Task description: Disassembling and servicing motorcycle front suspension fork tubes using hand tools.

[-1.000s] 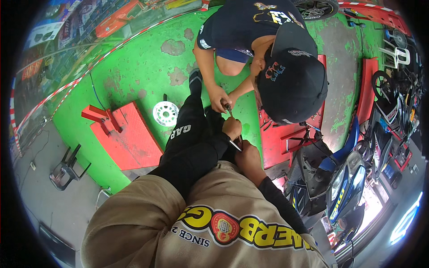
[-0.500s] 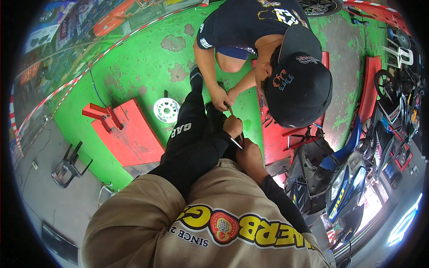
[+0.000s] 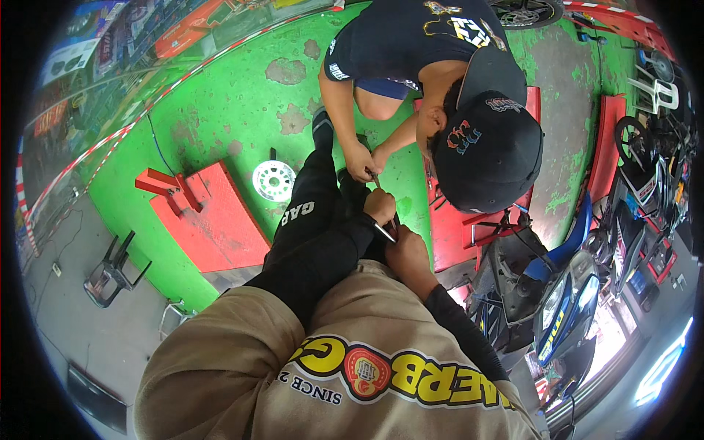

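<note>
My left hand (image 3: 379,206) is closed in front of my legs, around a thin brownish rod-like piece (image 3: 376,180) whose far end reaches a co-worker's fingers. Just below and to its right, my right hand (image 3: 409,254) is curled closed; what its fingers hold is hidden. A short silver bar (image 3: 385,234) slants between my two hands, its lower end close to my right fingers. The co-worker's two hands (image 3: 360,162) are pinched together at the rod's far end, almost touching my left hand.
The co-worker in a black cap (image 3: 491,147) crouches opposite me. A white perforated disc (image 3: 273,180) lies on the green floor, beside a red metal ramp (image 3: 213,220). Motorcycles (image 3: 565,301) crowd the right side; a dark stool (image 3: 116,270) stands at left.
My hands have shifted very slightly to the left, staying closed. The co-worker's capped head has moved a little left; the co-worker's hands remain at the rod's end.
</note>
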Demonstrator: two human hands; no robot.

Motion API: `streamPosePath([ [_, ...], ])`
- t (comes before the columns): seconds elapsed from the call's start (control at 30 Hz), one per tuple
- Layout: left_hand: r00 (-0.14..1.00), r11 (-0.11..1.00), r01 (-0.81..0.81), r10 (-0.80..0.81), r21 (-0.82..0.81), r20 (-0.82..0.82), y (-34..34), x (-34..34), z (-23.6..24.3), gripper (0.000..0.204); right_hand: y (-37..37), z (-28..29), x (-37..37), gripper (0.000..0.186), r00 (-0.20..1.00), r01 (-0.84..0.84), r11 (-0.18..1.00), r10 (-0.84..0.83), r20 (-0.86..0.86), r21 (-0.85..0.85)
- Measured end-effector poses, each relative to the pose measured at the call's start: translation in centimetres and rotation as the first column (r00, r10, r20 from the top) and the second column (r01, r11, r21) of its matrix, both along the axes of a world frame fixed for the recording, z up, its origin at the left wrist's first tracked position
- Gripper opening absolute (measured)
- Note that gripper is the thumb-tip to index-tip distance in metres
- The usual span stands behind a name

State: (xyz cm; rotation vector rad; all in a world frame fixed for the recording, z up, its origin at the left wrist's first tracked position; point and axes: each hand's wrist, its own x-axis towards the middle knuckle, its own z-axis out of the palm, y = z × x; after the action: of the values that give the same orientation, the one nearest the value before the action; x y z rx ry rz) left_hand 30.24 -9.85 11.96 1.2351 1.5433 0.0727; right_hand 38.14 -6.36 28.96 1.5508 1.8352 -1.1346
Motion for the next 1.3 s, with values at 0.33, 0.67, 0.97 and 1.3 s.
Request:
streamPosePath([
  [0.33, 0.998, 0.994, 0.058, -0.055, 0.09, -0.038, -0.4, 0.1, -0.7, 0.014, -0.1, -0.2, -0.1, 0.019, 0.999, -0.017, 1.0, 0.018, -0.03, 0.016],
  [0.67, 0.999, 0.994, -0.042, 0.039, 0.098, 0.023, -1.2, 0.4, -1.7, 0.01, -0.2, 0.1, -0.3, 0.017, 1.0, -0.001, 1.0, 0.002, -0.031, 0.031],
  [0.97, 0.998, 0.998, -0.056, 0.055, 0.027, 0.039, -0.9, 0.3, -1.1, 0.011, -0.2, -0.2, -0.3, 0.017, 1.0, -0.006, 1.0, 0.007, -0.017, 0.01],
  [1.3, 1.0, 1.0, 0.02, -0.02, 0.018, 0.002, -0.8, 0.2, -1.3, 0.012, -0.8, -0.9, -0.1, 0.017, 1.0, 0.014, 1.0, -0.014, 0.009, 0.016],
])
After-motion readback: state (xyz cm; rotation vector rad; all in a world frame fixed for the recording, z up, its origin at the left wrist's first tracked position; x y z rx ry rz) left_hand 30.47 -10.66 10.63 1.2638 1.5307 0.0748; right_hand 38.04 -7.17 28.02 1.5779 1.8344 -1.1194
